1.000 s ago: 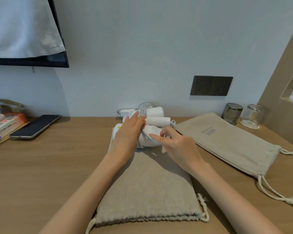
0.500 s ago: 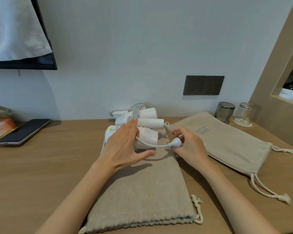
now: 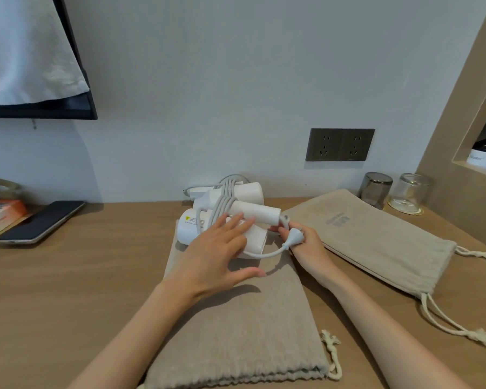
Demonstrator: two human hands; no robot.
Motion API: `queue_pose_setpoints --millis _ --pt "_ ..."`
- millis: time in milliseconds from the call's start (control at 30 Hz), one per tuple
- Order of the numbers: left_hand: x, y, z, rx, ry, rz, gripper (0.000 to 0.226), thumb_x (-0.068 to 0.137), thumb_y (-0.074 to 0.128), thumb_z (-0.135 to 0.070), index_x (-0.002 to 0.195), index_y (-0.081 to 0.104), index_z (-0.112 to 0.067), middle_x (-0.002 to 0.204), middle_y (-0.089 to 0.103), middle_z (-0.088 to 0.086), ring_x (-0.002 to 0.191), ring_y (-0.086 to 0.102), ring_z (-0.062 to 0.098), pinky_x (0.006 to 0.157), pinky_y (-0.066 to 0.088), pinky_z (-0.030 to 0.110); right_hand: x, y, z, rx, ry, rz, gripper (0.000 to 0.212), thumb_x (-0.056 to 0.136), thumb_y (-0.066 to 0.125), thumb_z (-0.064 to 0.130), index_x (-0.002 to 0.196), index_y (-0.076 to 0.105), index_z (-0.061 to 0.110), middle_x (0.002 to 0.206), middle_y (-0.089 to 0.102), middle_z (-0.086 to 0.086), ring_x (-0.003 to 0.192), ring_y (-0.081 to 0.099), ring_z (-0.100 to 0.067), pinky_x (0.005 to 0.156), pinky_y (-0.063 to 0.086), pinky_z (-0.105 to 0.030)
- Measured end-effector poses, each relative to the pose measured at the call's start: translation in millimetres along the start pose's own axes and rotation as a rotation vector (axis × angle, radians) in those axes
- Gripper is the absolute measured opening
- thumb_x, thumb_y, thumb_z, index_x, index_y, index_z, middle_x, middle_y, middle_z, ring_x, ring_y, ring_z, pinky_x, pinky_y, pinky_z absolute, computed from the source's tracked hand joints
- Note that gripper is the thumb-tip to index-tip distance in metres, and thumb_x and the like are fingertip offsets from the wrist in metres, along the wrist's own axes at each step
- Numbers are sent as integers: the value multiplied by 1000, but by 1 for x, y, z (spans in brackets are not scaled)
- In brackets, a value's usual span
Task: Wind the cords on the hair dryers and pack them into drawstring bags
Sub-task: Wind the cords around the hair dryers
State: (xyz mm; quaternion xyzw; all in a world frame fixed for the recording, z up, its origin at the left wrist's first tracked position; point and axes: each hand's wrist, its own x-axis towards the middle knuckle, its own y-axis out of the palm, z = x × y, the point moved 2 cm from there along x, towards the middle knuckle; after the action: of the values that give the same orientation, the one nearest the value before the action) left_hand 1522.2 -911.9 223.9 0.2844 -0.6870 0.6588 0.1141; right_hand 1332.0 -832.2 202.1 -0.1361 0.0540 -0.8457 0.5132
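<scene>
- Hair dryers, two white cylindrical plastic ones, are seen lying together on the far end of the nearer bag, just beyond both hands.
- On the nearer dryer's body the left hand is laid flat, fingers straight and spread. Nothing is gripped, and the dryer is judged to be steadied by it.
- A white moulded plug is pinched between thumb and curled fingers of the right hand, just beside the free end of the white tube-shaped handle.
- From the plug, a short slack bow of pale grey cord is led leftward under the left hand. Other grey turns are already wrapped across the dryers.
- The handle's long axis is laid left to right across the table, its end towards the right hand. That hand is the nearer to the loose end, so the last turn or tuck is judged to fall to it.
- Beneath everything a beige woven drawstring bag is spread, mouth towards the person. A second beige bag is laid flat to the right on the wooden table.
</scene>
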Motion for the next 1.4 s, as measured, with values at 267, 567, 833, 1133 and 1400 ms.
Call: queue_pose_setpoints --millis 267,567,833,1133,1400 --pt "1 4 5 -157 -25 -100 54 84 48 -59 53 56 -16 129 55 -19 136 38 10 113 30 32 -4 1 9 -54 -113 -84 20 96 53 18 90 69 27 94 71 -6 92 66 -22 82 53 -39" --pt "4 -19 -1 -409 -84 -385 28 85 59 -47 66 60 -26 123 60 -22 127 48 1 99 40 15 -14 -2 60 -8 -293 -333 13 87 65 25 79 73 32 74 74 12 74 66 -5 68 52 -27" --pt "7 -40 2 -706 -250 -463 35 81 61 -42 60 56 -16 114 68 -16 113 60 6 92 44 20 -4 10 123 176 -300 -294 19 84 69 21 83 73 2 64 66 4 56 56 3 56 42 -8" --pt "4 -49 27 -933 -471 -541 41 84 57 -36 78 67 3 99 74 -7 98 66 10 78 51 21 8 28 129 467 -103 162 53 89 54 29 123 55 -12 90 70 7 87 62 -3 87 46 -21" --pt "1 -60 31 -998 -600 -586 34 84 56 -37 82 71 -7 87 75 -4 78 68 0 68 48 10 5 26 124 276 -171 221 41 73 70 16 114 68 13 115 70 -3 110 64 -13 97 48 -25"
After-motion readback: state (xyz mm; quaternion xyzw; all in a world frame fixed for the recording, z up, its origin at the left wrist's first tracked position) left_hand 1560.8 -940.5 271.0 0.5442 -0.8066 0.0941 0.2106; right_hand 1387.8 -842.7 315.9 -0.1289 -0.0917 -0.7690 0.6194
